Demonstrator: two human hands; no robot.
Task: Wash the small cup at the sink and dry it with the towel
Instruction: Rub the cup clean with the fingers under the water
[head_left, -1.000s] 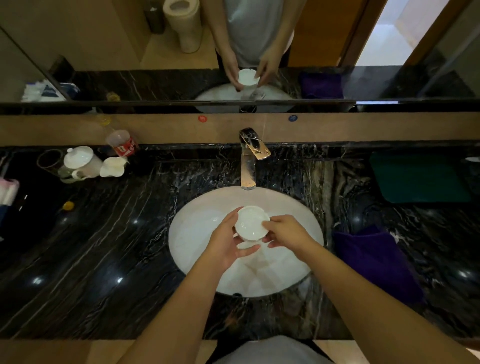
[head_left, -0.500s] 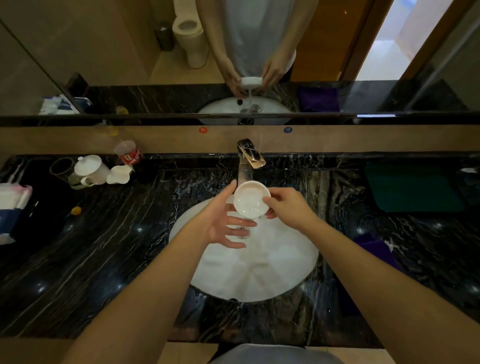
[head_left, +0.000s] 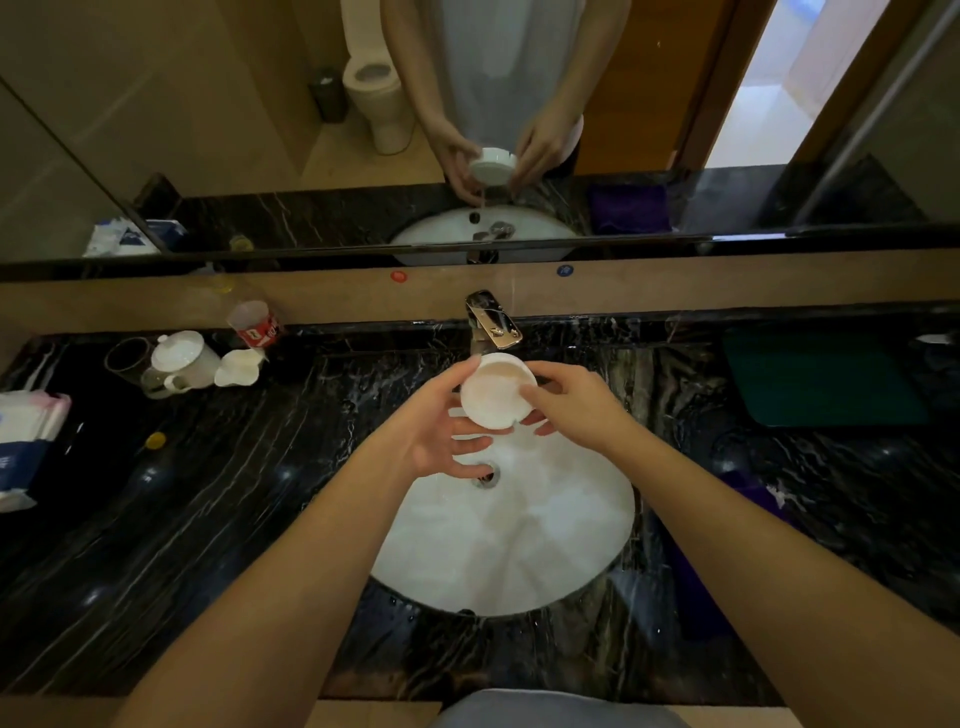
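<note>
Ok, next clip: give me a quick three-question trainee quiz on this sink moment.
1. True or false: the cup is held above the sink.
2. Which hand touches the cup's right side? A. left hand B. right hand
3. Fill in: the purple towel lies on the counter to the ___ of the sink.

Key: 1 true. 2 B, the right hand; the left hand supports the other side. 3 right.
</note>
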